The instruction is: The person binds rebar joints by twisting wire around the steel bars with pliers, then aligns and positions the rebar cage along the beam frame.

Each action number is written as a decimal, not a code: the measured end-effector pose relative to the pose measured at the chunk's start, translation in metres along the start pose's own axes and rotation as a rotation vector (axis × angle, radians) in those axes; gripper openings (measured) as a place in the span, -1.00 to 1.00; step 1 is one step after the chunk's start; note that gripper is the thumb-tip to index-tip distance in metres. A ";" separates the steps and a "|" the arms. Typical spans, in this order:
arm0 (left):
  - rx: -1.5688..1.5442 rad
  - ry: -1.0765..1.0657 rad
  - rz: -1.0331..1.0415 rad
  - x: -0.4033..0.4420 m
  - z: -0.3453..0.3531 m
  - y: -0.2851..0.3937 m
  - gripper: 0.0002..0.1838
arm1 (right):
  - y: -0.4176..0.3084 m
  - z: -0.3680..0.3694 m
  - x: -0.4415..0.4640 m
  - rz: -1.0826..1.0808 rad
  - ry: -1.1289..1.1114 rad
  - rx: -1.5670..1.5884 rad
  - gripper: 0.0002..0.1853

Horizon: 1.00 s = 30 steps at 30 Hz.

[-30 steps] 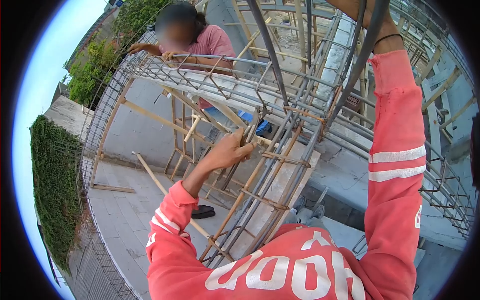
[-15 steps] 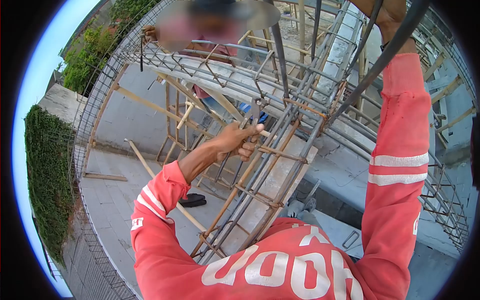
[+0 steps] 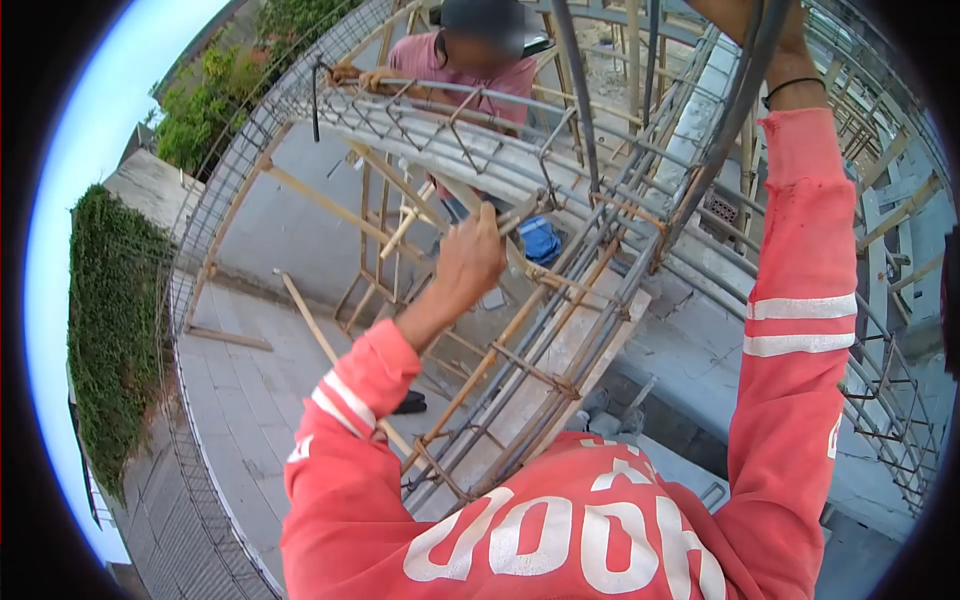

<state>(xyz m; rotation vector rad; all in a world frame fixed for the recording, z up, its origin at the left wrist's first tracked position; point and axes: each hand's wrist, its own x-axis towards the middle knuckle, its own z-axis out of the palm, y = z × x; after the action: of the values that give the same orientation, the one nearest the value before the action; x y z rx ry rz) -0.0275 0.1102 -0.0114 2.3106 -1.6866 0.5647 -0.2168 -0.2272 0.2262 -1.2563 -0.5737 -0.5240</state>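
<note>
My left hand (image 3: 470, 255) is closed around a pair of pincers (image 3: 518, 214). The tool's head meets the lower bar of a horizontal rebar cage (image 3: 470, 150), near one of its ties. At the upper edge, my right hand (image 3: 738, 14) is raised against upright rebar (image 3: 752, 85) and appears wrapped around it; its fingers are partly cut off by the frame and hidden behind the bars. Below the pincers, a second rebar cage (image 3: 530, 350) slopes toward my chest and joins the first at the column bars.
A co-worker in a pink shirt (image 3: 510, 105) stands beyond the cage, with a hand (image 3: 375, 80) on its far end. A blue object (image 3: 540, 240) lies below. Timber poles (image 3: 320, 325) lean over the tiled floor (image 3: 250, 410). A concrete beam (image 3: 690, 360) is at right.
My left hand has turned knuckles-up, and the pincers' head has shifted right along the cage. The upright bars by my right hand are closer together. The co-worker appears farther right.
</note>
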 end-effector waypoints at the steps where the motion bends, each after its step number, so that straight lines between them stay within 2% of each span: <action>1: -0.084 -0.062 -0.091 -0.006 -0.003 0.009 -0.79 | 0.001 0.000 0.001 -0.034 -0.063 -0.033 -0.18; 2: -0.172 -0.129 -0.187 -0.007 -0.005 0.013 -0.76 | 0.001 0.000 0.001 -0.039 -0.059 -0.042 -0.18; 3: -0.178 -0.125 -0.181 -0.005 -0.003 0.011 -0.76 | 0.001 0.001 0.001 -0.036 -0.024 -0.040 -0.17; 5: -0.308 -0.407 -0.225 -0.002 0.000 0.002 -0.65 | 0.000 0.001 0.001 -0.027 0.021 -0.064 -0.17; 6: -0.315 -0.404 -0.220 0.004 -0.003 -0.004 -0.65 | -0.001 0.001 0.001 -0.024 0.023 -0.072 -0.17; 8: -0.926 -0.855 -0.231 0.019 -0.013 -0.016 -0.57 | -0.001 0.001 0.002 -0.003 -0.058 0.075 -0.17; 10: -1.011 -0.891 -0.248 0.022 -0.008 -0.025 -0.57 | 0.000 -0.001 0.002 -0.015 -0.044 0.028 -0.18; 13: -1.866 -1.037 -0.267 0.015 0.017 -0.028 -0.64 | 0.002 -0.004 0.004 -0.012 0.027 -0.075 -0.20; 14: -1.881 -1.043 -0.264 0.010 0.024 -0.027 -0.64 | 0.002 -0.005 0.004 0.003 0.034 -0.081 -0.20; 16: -1.936 -1.134 -0.477 0.009 0.022 -0.023 -0.71 | -0.001 -0.008 0.004 0.011 -0.058 -0.045 -0.20; 17: -2.022 -1.245 -0.648 0.013 0.016 -0.023 -0.76 | -0.003 -0.007 0.003 -0.003 -0.067 -0.090 -0.18; 18: -2.035 -1.252 -0.659 0.016 0.006 -0.017 -0.76 | -0.004 -0.008 0.003 0.012 -0.061 -0.084 -0.18; 20: -1.420 -0.942 -0.529 0.019 -0.012 -0.010 -0.77 | -0.002 -0.007 0.002 0.008 -0.087 -0.054 -0.15; 21: -0.941 -0.787 -0.269 0.021 -0.009 -0.013 -0.81 | -0.003 -0.006 0.003 0.000 -0.106 -0.040 -0.14; 22: -0.939 -0.788 -0.285 0.024 -0.005 -0.018 -0.81 | -0.005 -0.005 0.004 0.002 -0.111 -0.025 -0.14; 24: 0.021 -0.169 0.121 0.021 -0.003 -0.025 -0.74 | -0.007 -0.002 0.002 0.041 -0.181 -0.013 -0.13; 25: 0.029 -0.180 0.097 0.023 -0.012 -0.021 -0.65 | -0.004 -0.002 0.002 0.031 -0.172 0.018 -0.13; 26: 0.042 -0.170 0.095 0.022 -0.014 -0.024 -0.65 | -0.001 -0.002 0.001 0.020 -0.185 0.016 -0.13; 28: 0.187 0.013 0.147 0.018 -0.010 -0.029 -0.65 | 0.002 -0.001 -0.001 -0.024 0.012 -0.065 -0.14; 30: 0.270 0.038 0.116 0.017 -0.016 -0.044 -0.67 | -0.001 -0.004 0.000 -0.027 -0.010 -0.131 -0.17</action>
<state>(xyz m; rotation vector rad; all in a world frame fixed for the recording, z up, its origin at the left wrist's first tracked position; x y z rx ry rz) 0.0157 0.1161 0.0122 2.3703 -1.8354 0.9047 -0.2169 -0.2311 0.2265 -1.3775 -0.5730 -0.5859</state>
